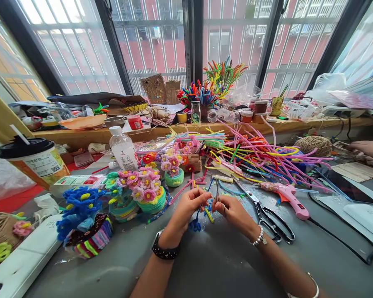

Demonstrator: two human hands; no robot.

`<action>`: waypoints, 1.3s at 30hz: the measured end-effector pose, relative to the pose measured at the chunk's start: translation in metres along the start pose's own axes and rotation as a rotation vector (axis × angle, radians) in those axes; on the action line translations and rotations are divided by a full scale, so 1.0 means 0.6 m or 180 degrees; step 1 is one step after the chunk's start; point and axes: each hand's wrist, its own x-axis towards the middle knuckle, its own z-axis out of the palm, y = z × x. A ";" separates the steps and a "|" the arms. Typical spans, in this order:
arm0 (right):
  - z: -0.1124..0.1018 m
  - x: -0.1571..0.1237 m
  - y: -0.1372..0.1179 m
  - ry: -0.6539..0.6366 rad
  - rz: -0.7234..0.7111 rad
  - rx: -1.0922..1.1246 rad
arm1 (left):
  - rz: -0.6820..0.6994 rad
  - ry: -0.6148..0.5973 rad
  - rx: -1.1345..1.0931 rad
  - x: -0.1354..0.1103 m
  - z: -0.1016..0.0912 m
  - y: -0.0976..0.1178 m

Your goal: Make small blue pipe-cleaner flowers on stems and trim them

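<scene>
My left hand (186, 211) and my right hand (233, 211) meet over the grey table (217, 265), both pinched on a small blue pipe-cleaner piece (209, 205) with a yellow bit. A blue tuft (195, 224) hangs below my left fingers. My right hand also grips thin metal tweezers or small pliers (218, 193) pointing up. A black watch sits on my left wrist, bead bracelets on my right.
Black scissors (267, 213) and a pink glue gun (287, 194) lie just right of my hands. Pots of pipe-cleaner flowers (143, 192) and a blue flower pot (83, 219) stand to the left. Loose pipe cleaners (261, 159), a twine ball (312, 145), a water bottle (122, 149) and a drink cup (37, 159) lie behind.
</scene>
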 end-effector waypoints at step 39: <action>0.001 0.002 -0.006 0.0252 0.0142 0.0043 | 0.0040 -0.0245 0.0166 0.007 -0.001 -0.008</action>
